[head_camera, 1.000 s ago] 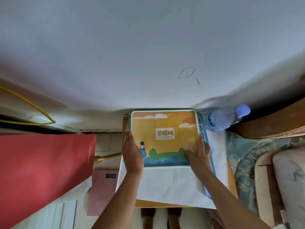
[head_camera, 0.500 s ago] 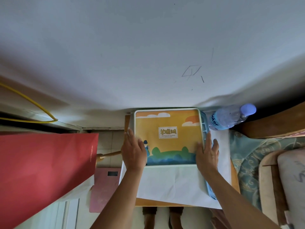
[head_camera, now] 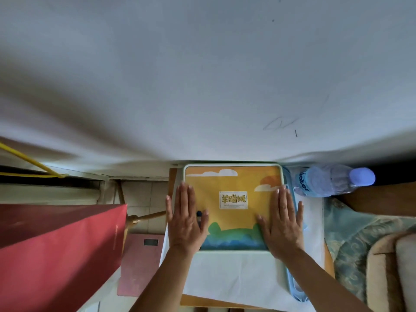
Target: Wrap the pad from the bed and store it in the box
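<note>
1. Lower centre of the frame: the box (head_camera: pixel 233 206), its printed lid up, lies on white paper (head_camera: pixel 234 273) over the worktop (head_camera: pixel 193 299).
2. Left hand (head_camera: pixel 185 224) and right hand (head_camera: pixel 281 224) press flat on the lid, each grip spread apart, clamping nothing.
3. Keep the pressure even at both sides so the lid seats squarely.
4. No pad is visible; probably it is inside.

A small wooden table (head_camera: pixel 328 262) carries white paper (head_camera: pixel 234 273) and a water bottle (head_camera: pixel 326 181).
</note>
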{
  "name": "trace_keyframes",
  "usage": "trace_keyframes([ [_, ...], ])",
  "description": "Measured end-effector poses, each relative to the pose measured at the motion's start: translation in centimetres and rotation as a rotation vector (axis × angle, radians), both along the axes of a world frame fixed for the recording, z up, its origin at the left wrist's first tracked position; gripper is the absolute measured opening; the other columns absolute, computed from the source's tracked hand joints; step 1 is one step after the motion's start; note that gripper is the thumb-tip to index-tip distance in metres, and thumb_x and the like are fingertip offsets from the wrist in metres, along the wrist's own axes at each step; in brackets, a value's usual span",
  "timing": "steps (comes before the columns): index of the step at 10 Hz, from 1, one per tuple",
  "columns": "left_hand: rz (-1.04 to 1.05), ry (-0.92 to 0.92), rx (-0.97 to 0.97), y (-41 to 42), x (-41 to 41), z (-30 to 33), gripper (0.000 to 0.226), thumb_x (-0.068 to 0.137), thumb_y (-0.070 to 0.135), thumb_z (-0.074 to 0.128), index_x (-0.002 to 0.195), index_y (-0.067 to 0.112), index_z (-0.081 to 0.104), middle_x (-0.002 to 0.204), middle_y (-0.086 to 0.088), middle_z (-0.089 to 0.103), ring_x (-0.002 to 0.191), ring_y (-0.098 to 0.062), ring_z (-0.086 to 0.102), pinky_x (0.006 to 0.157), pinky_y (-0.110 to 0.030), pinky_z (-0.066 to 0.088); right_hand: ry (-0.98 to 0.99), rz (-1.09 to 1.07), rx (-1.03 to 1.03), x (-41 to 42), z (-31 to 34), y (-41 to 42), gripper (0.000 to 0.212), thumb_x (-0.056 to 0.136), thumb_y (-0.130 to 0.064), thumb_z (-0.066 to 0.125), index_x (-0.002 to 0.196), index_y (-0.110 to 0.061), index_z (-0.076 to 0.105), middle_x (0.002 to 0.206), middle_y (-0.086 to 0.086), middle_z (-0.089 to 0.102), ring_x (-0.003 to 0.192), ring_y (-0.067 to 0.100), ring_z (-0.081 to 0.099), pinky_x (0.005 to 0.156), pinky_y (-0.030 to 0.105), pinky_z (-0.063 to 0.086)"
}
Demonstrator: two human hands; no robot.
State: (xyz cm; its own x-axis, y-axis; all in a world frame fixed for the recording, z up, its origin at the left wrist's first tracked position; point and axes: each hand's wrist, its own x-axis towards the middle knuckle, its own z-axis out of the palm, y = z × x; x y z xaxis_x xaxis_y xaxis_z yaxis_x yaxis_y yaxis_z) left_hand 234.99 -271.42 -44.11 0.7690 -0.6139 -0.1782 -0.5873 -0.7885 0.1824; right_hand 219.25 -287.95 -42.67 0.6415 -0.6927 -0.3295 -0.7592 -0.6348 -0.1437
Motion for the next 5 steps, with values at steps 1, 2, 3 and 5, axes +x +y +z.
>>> trace_keyframes([
  [1, 0.003, 0.019, 0.036, 0.0, 0.0, 0.0, 0.069, 0.091, 0.048, 0.022, 0.143, 0.004, 0.031, 0.152, -0.016, 0.029, 0.141, -0.026, 0.022, 0.118, -0.047, 0.001, 0.009, 0.013, 0.001, 0.1, 0.0, -0.2, 0.078, 0.092, -0.057, 0.01, 0.143, 0.0, 0.029, 0.151, 0.021, 0.031, 0.138, 0.036, 0.032, 0.112, 0.058, 0.025],
  [2, -0.002, 0.051, 0.07, -0.1, 0.1, 0.3, 0.069, 0.09, 0.048, 0.025, 0.143, 0.004, 0.032, 0.153, -0.017, 0.028, 0.14, -0.033, 0.028, 0.117, -0.047, 0.003, 0.003, 0.006, 0.031, 0.3, 0.3, -0.3, 0.078, 0.092, -0.058, 0.012, 0.142, -0.002, 0.03, 0.15, 0.021, 0.031, 0.135, 0.04, 0.035, 0.11, 0.059, 0.03],
  [3, -0.014, 0.07, 0.074, 0.0, -0.1, 0.9, 0.072, 0.092, 0.051, 0.015, 0.142, 0.003, 0.033, 0.152, -0.018, 0.029, 0.139, -0.036, 0.032, 0.117, -0.046, 0.003, 0.004, 0.006, 0.045, 0.1, 0.6, -0.2, 0.078, 0.091, -0.059, 0.012, 0.143, -0.003, 0.03, 0.151, 0.02, 0.031, 0.135, 0.041, 0.036, 0.107, 0.06, 0.033],
  [5, -0.015, 0.085, 0.05, 0.2, 0.1, 1.5, 0.077, 0.086, 0.057, 0.009, 0.148, 0.011, 0.009, 0.156, -0.009, -0.004, 0.146, -0.029, 0.006, 0.115, -0.042, -0.019, 0.047, 0.005, -0.007, 0.5, 1.6, 0.3, 0.077, 0.089, -0.06, -0.001, 0.146, -0.014, 0.021, 0.152, 0.016, 0.03, 0.138, 0.037, 0.032, 0.106, 0.067, 0.023],
])
